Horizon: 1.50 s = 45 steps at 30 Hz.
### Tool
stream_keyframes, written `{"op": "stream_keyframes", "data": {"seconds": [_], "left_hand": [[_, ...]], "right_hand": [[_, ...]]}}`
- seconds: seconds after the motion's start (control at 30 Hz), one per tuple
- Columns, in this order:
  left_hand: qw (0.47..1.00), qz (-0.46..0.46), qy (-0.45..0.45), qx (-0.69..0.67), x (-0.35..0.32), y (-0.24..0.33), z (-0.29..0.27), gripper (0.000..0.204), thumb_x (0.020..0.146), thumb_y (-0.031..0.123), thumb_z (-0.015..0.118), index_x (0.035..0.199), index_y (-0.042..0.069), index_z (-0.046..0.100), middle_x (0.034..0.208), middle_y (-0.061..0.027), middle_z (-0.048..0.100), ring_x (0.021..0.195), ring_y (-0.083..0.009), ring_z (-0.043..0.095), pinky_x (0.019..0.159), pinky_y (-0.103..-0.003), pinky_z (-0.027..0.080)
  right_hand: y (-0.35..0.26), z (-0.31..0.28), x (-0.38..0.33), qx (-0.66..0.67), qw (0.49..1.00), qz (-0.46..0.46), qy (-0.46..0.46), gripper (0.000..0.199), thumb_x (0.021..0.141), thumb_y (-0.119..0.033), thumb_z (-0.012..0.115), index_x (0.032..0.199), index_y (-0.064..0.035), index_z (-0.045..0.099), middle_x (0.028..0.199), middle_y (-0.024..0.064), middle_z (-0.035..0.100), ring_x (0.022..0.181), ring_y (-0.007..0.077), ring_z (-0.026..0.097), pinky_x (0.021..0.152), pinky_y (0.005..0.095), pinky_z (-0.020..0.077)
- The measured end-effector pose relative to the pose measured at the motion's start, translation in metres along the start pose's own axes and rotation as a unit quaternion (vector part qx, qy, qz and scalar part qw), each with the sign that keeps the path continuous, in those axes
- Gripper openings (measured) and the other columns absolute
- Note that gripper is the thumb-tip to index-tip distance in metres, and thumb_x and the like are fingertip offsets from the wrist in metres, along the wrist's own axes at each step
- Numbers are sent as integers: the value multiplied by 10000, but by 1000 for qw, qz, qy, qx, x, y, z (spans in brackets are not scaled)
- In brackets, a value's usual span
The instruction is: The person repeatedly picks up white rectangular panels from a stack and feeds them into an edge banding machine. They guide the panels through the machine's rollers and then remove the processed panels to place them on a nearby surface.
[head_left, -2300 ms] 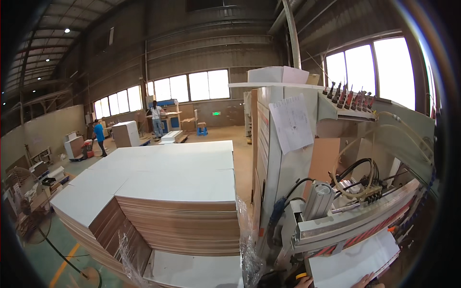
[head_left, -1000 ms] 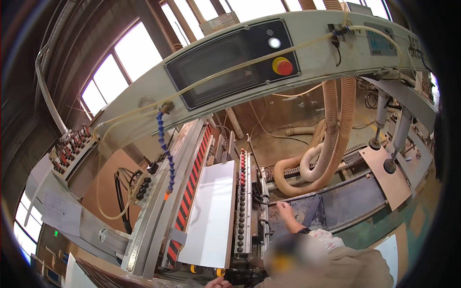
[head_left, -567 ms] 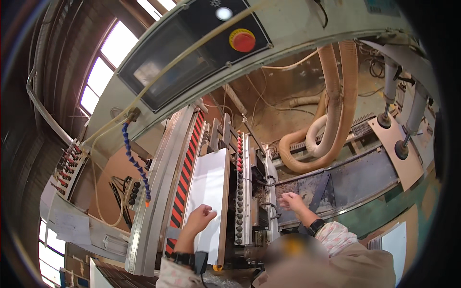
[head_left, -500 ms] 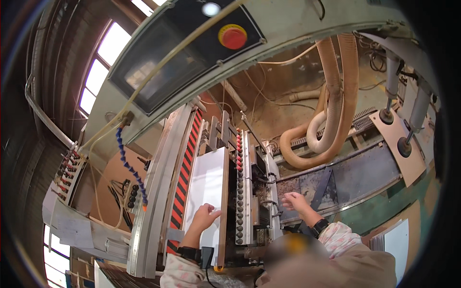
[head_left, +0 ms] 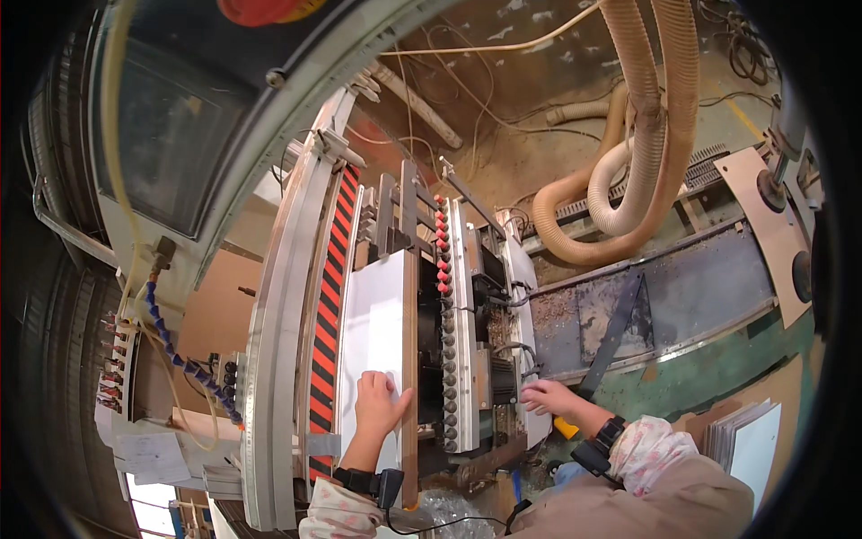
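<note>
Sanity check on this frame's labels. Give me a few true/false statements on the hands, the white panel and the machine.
1. The left hand lies flat on the white panel. True.
2. The right hand also rests on the panel. False: it is off to the right, at the machine body.
3. A red-and-black striped bar runs along the panel's left side. True.
4. The flexible hoses are blue. False: they are tan and cream.
5. Both wrists are bare. False: each carries a dark strapped device.
</note>
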State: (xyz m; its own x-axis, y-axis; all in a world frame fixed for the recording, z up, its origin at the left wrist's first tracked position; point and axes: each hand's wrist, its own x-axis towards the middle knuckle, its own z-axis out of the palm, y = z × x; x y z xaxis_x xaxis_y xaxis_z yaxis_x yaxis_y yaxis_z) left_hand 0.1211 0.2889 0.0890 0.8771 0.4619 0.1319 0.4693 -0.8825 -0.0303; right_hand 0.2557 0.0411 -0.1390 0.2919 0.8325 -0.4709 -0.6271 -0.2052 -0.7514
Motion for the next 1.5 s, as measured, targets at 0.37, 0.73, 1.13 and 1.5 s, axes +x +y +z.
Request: {"op": "stream_keyframes", "data": {"seconds": [0.37, 0.73, 1.13, 1.5], "left_hand": [[998, 29, -52, -34, 20, 1, -14, 393, 611, 227, 718, 839, 62, 444, 877, -107, 437, 859, -292, 468, 676, -395, 441], [963, -90, -90, -238, 35, -41, -83, 423, 618, 14, 661, 952, 54, 403, 949, -38, 402, 934, -135, 460, 750, -298, 484], [984, 72, -64, -149, 38, -18, -79, 600, 616, -4, 595, 1189, 46, 424, 1214, -140, 398, 1165, -259, 394, 930, -399, 395], [900, 356, -228, 106, 59, -8, -71, 312, 640, 69, 583, 945, 120, 624, 1136, 13, 562, 1237, -280, 368, 1046, -491, 233]], "right_hand": [[-42, 122, 36, -44, 989, -65, -123, 417, 844, -326, 581, 1130, -25, 544, 908, 49, 612, 755, 113, 572, 675, 263, 468], [-56, 159, 72, 41, 986, -128, -93, 620, 767, -433, 653, 1172, 8, 490, 1001, 134, 603, 900, 180, 580, 774, 295, 461], [-86, 186, 68, 182, 969, -121, -117, 682, 729, -362, 711, 1203, 22, 404, 1074, 128, 555, 996, 182, 537, 850, 292, 423], [-93, 210, 71, 183, 969, -157, -46, 916, 617, -369, 801, 1276, -5, 277, 1202, 126, 467, 1126, 192, 445, 953, 309, 351]]}}
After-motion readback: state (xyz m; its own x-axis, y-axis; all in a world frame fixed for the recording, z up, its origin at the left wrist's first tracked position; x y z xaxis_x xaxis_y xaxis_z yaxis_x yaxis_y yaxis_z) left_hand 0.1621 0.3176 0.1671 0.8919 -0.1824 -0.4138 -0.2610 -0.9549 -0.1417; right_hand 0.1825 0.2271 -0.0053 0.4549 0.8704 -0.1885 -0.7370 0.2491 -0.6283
